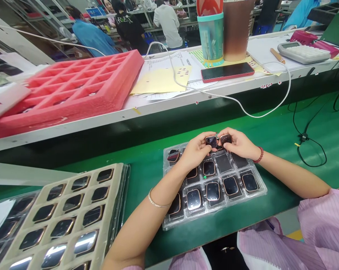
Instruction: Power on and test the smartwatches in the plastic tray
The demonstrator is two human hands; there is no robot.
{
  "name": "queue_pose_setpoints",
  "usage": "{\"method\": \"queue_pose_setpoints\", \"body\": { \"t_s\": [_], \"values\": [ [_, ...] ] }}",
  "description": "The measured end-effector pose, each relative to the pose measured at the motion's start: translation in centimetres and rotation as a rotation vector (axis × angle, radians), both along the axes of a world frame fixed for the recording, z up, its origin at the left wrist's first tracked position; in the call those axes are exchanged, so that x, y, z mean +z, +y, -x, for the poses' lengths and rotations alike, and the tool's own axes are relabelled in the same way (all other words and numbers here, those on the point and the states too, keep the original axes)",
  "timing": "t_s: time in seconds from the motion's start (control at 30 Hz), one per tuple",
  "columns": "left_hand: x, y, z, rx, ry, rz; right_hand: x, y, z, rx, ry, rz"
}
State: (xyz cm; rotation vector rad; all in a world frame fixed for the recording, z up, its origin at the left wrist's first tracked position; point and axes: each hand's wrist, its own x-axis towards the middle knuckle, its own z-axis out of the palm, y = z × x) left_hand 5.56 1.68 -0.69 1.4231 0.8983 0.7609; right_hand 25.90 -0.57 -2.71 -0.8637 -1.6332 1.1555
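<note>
My left hand (199, 150) grips a square smartwatch body (211, 141) with a dark screen and copper-coloured rim. Close beside it, my right hand (239, 143) pinches a second smartwatch body (225, 139), tilted a little. Both are held above the far row of a clear plastic tray (214, 209). Several more watch bodies lie in the tray's pockets, among them one with a green dot (209, 168). Another watch body (173, 155) sits askew at the far left corner. My left forearm hides part of the tray's left side.
A beige foam tray (59, 213) of watch bodies stands at the left on the green bench. Behind, a raised white shelf holds a red foam tray (82, 82), papers, a phone (227, 72), cups and a calculator (303, 51). A white cable (236, 100) droops over the shelf edge.
</note>
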Motion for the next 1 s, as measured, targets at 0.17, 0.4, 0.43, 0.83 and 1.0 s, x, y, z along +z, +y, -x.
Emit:
{"method": "queue_pose_setpoints", "body": {
  "t_s": [0.17, 0.4, 0.43, 0.83, 1.0],
  "values": [
    [-0.01, 0.02, -0.07, -0.003, 0.013, 0.012, 0.18, -0.07, 0.01, -0.015, -0.028, 0.024],
    [-0.13, 0.09, -0.07, 0.001, -0.008, 0.008, 0.14, -0.07, 0.01, -0.009, -0.017, 0.005],
    [-0.11, 0.08, -0.06, -0.003, -0.010, 0.006, 0.14, -0.07, 0.00, -0.010, -0.014, 0.012],
    [0.18, -0.12, 0.05, 0.022, 0.038, -0.034, 0.50, -0.20, -0.14, -0.025, -0.010, 0.138],
    [0.33, -0.11, 0.06, 0.042, 0.010, -0.041, 0.41, -0.20, -0.14, -0.035, -0.036, 0.143]
  ]
}}
